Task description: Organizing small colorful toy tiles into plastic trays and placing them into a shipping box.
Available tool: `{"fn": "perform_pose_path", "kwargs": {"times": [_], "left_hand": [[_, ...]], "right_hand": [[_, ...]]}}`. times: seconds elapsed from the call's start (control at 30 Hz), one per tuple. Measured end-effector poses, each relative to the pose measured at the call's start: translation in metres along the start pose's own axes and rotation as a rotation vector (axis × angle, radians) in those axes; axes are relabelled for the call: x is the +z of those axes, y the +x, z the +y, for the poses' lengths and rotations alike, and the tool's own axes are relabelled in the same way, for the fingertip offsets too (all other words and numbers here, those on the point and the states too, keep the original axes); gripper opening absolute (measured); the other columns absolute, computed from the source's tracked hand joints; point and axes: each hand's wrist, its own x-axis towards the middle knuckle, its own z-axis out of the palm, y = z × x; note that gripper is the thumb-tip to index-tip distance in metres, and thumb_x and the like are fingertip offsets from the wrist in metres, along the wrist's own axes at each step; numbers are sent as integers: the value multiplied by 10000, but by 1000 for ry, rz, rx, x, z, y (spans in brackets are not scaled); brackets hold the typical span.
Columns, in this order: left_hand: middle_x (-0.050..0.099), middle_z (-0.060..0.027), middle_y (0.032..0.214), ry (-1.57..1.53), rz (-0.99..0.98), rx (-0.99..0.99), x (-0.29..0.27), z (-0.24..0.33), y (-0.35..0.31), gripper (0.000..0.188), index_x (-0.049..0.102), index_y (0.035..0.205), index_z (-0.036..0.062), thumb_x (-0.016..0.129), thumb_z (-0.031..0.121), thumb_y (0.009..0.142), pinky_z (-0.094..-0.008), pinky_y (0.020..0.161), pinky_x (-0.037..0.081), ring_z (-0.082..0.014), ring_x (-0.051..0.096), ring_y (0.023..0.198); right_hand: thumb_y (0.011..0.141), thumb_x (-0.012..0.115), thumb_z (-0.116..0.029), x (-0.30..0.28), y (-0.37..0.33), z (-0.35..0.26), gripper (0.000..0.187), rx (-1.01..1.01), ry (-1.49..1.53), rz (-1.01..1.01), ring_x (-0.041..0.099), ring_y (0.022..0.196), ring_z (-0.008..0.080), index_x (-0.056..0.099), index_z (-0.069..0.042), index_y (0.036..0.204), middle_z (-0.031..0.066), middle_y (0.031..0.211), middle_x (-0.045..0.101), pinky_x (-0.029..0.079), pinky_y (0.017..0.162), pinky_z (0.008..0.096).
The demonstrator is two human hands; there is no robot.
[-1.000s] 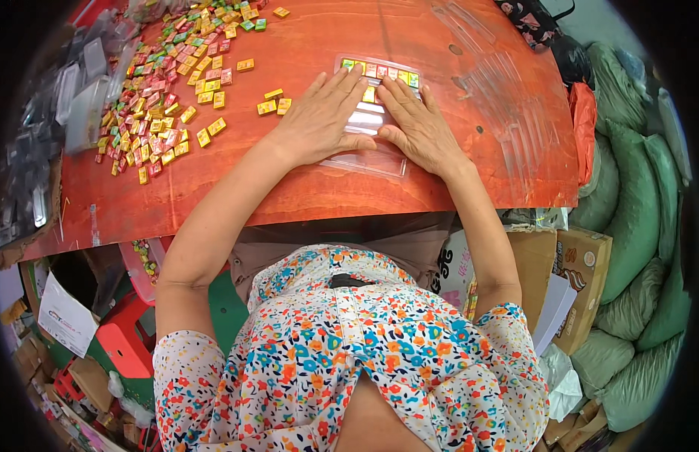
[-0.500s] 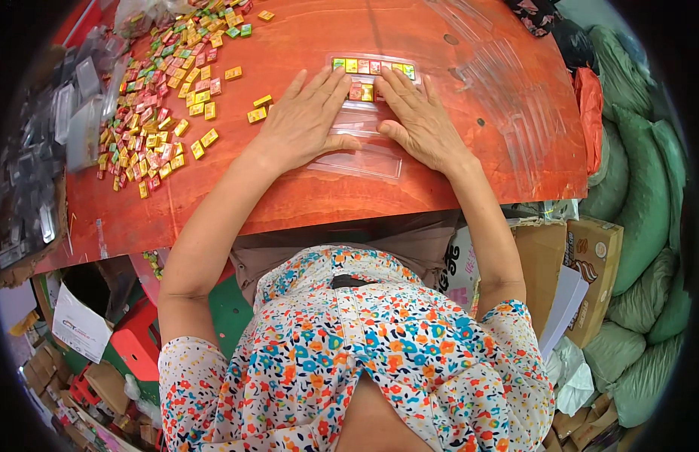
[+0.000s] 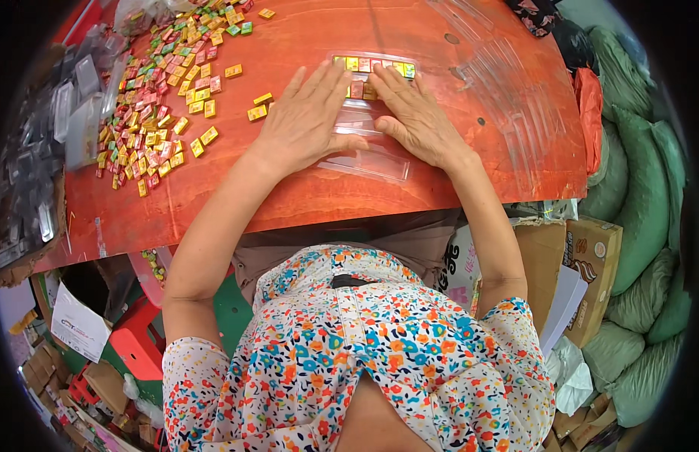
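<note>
My left hand (image 3: 303,119) and my right hand (image 3: 419,119) lie palm down over clear plastic trays, fingers stretched out. Between their fingertips, at the far side, one clear tray holds a row of small boxes (image 3: 364,65) in yellow, pink and green. Just nearer, a second group of small boxes (image 3: 357,90) shows in the gap between the hands; its two ends are hidden under the fingers. Below the hands lies a clear tray (image 3: 383,167) with nothing in it, close to my left thumb. Neither hand grips anything that I can see.
A spread of loose little boxes (image 3: 165,105) covers the left of the red table (image 3: 304,207). Clear trays (image 3: 515,113) lie lined up at the right. More clear plastic cases (image 3: 82,124) are piled at the far left. Green sacks (image 3: 628,196) and cartons (image 3: 590,279) stand beyond the right edge.
My fingers have shifted slightly inward over the nearer boxes, covering more of them. The nearest tray has slid a little to the right. The loose boxes look nearly the same.
</note>
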Motion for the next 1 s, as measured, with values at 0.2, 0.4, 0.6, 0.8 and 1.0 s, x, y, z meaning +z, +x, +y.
{"fn": "perform_pose_path", "kwargs": {"times": [0.2,0.4,0.6,0.8,1.0], "left_hand": [[363,-212,1488,-38,-56,10,14,9,-2,1017,374,1407,-66,511,728,787,-442,1175,198,-313,312,1408],[324,-224,1506,-103,-26,-114,9,23,-5,972,335,1428,-55,567,653,804,-466,1169,204,-342,290,1415],[381,-217,1468,32,86,-362,-29,-2,-75,842,398,1379,-65,609,545,837,-496,1143,240,-344,313,1397],[404,-225,1450,201,104,-537,-31,-35,-125,635,436,1366,-42,569,392,921,-482,1136,266,-361,352,1370],[397,-211,1459,95,141,-547,-19,-3,-132,640,434,1372,-33,592,375,905,-453,1142,275,-349,370,1362]], "right_hand": [[977,365,-533,-2,5,-9,697,-36,-184,-90,187,1465,248,267,-96,1511,97,1582,225,86,1187,485],[999,356,-477,-33,26,-14,598,86,-97,-230,303,1423,251,408,-84,1446,120,1506,383,84,1183,494],[957,530,-289,-16,83,-72,395,-165,-78,80,516,1237,322,573,-33,1254,158,1368,527,390,1057,438],[910,586,-244,11,130,-105,316,-223,-91,31,631,978,356,612,-26,1137,151,1190,625,528,793,422],[900,591,-241,27,188,-110,232,-116,-29,83,636,942,336,661,-62,1031,142,1039,662,520,756,449]]}}
